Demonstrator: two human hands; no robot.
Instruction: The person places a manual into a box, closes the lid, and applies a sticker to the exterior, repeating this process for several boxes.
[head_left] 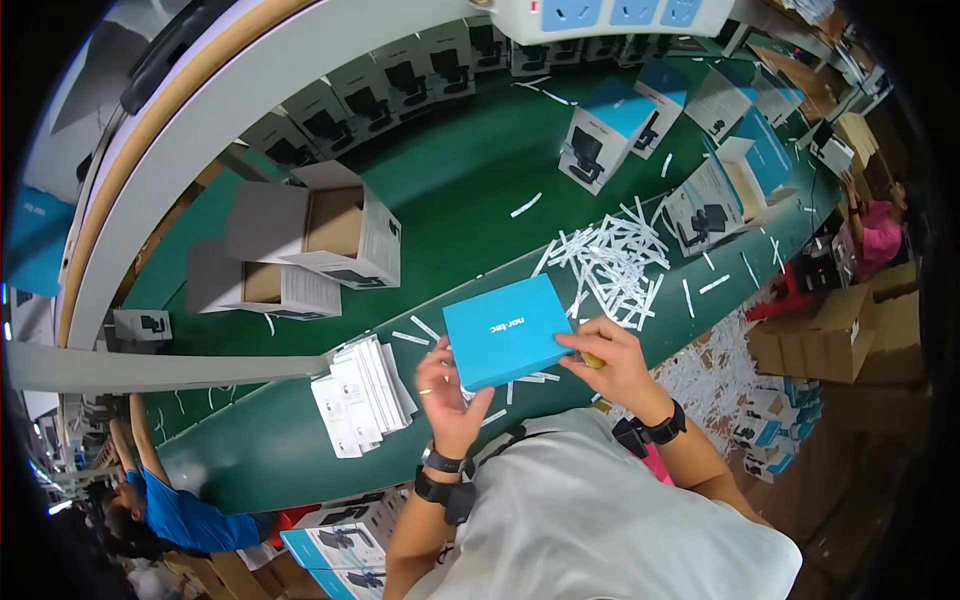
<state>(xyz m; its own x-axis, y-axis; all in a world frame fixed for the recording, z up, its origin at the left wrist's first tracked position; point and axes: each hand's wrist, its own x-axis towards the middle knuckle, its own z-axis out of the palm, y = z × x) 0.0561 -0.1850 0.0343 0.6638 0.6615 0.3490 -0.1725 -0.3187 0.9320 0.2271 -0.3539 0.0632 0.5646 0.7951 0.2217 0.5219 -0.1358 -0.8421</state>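
Observation:
A closed box with a bright blue top (505, 330) is held level above the near edge of the green bench. My left hand (447, 398) supports its left end, fingers along the side and thumb apart below the front edge. At the right end, my right hand (612, 368) grips the box between thumb and fingers. A small yellow object (592, 360) is tucked in that same hand; its kind is mostly hidden. Beyond the box lies a heap of white paper strips (612, 262). A stack of white printed leaflets (362, 398) sits to the left of my hands.
Two open cartons (350, 235) stand at the far left, and an open blue-flapped box (710, 205) at the right. Product boxes (405, 75) line the back. A white power strip (610, 18) hangs overhead. Co-workers in blue (195, 512) and pink (877, 235) are at the sides.

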